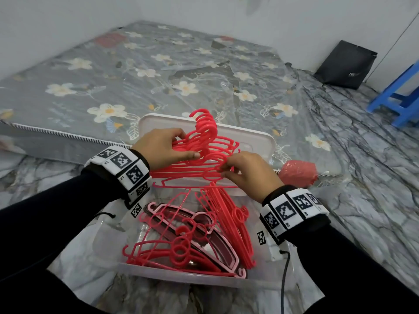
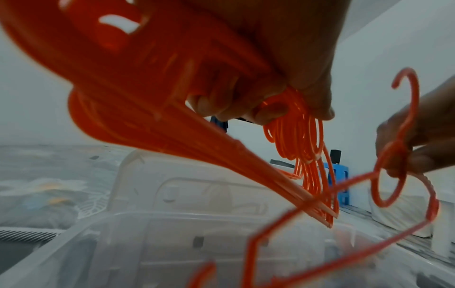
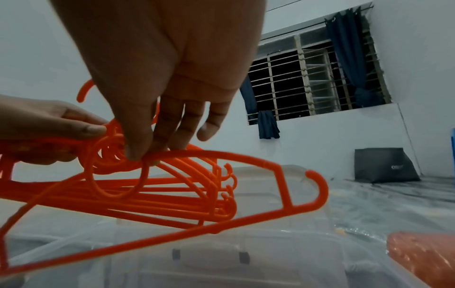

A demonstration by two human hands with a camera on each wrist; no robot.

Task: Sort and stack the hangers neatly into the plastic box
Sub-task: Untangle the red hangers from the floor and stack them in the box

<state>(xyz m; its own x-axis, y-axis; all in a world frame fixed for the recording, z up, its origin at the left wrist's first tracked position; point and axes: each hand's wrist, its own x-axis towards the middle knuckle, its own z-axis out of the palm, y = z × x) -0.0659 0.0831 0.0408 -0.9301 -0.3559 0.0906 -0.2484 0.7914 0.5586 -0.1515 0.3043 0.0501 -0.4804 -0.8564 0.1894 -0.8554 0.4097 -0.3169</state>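
My left hand [image 1: 167, 147] grips a bundle of several red hangers [image 1: 204, 141] by their necks, above the far end of the clear plastic box [image 1: 181, 276]. Their hooks fan upward. The right hand [image 1: 240, 168] pinches a single red hanger [image 3: 221, 222] at its ring, just under the hook, and holds it against the bundle's near side. In the right wrist view the thumb and fingertips [image 3: 138, 150] close on that ring. More red hangers [image 1: 181, 248] and dark pink-edged hangers [image 1: 204, 234] lie loose in the box. The left wrist view shows the bundle [image 2: 295, 140] clamped under my fingers.
The box's white lid [image 1: 256, 137] leans against a floral mattress [image 1: 136, 71] behind the box. A red plastic bag [image 1: 298, 172] lies to the right. Farther off are a blue stool [image 1: 401, 100] and a black bag [image 1: 344, 64]. A black cable [image 1: 284, 275] runs beside the box.
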